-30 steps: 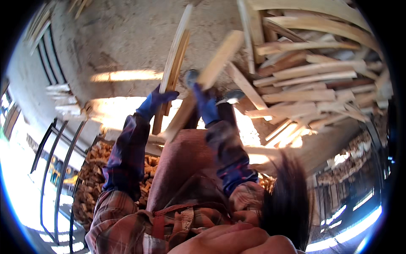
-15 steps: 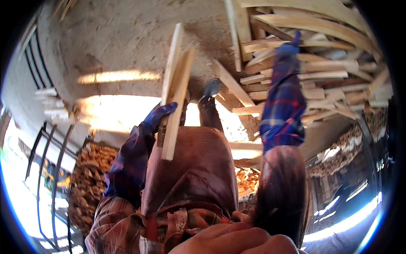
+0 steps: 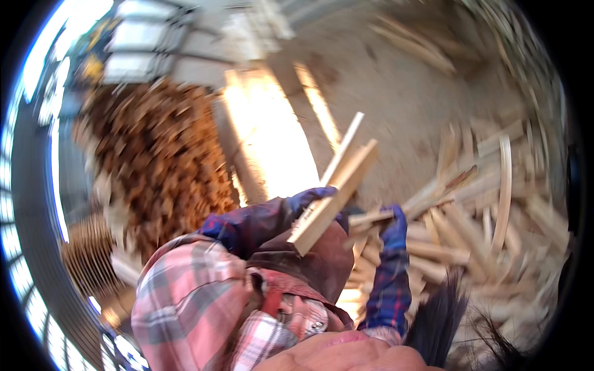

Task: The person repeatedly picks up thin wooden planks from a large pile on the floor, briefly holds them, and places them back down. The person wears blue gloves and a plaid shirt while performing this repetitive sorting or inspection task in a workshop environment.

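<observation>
My left hand (image 3: 309, 199), in a blue glove, is wrapped round a bundle of pale wooden slats (image 3: 339, 196) in front of my apron (image 3: 331, 247). At least two slats show, slanting up and to the right, their far ends spread apart. My right hand (image 3: 394, 227), also in a blue glove, is closed on a short wooden slat (image 3: 371, 217) that points toward the bundle. Motion blur softens the fingers of both hands.
A loose heap of split wood (image 3: 489, 229) lies at the right beside my right arm. A big stack of brown wood pieces (image 3: 161, 161) stands at the left. Further slats (image 3: 414, 46) lie on the concrete floor (image 3: 396, 117). A bright sun patch (image 3: 278, 136) crosses it.
The view has swung round, bringing the brown stack nearer. My right hand has come back from the wood heap to beside the left, now holding a slat. The left still grips its slats.
</observation>
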### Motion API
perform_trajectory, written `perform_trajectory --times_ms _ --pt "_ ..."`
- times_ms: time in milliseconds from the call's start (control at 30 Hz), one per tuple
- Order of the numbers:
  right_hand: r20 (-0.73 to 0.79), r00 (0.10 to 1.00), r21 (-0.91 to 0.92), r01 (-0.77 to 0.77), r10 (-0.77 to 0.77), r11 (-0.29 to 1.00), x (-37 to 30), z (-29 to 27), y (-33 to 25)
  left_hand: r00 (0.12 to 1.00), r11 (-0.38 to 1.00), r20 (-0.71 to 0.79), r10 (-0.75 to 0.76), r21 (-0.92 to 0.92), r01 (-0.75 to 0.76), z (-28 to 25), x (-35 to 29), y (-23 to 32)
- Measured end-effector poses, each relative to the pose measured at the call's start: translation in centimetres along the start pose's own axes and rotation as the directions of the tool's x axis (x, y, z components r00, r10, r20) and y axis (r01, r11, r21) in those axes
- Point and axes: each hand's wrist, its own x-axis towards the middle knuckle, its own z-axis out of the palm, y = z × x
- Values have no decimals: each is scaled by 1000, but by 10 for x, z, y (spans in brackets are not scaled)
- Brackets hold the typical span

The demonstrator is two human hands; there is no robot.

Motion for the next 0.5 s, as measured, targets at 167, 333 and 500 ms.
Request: perform_trajectory --times_ms 167,333,500 --pt "153 976 -662 215 -152 717 -53 88 -149 908 908 7 419 -15 -419 14 -135 0" --pt "413 804 -768 560 -428 312 -83 192 -260 416 408 -211 885 -79 -909 -42 -273 -25" --pt "440 724 -771 608 -531 189 -96 194 -278 -34 -20 -505 863 34 -999 -101 -414 -17"
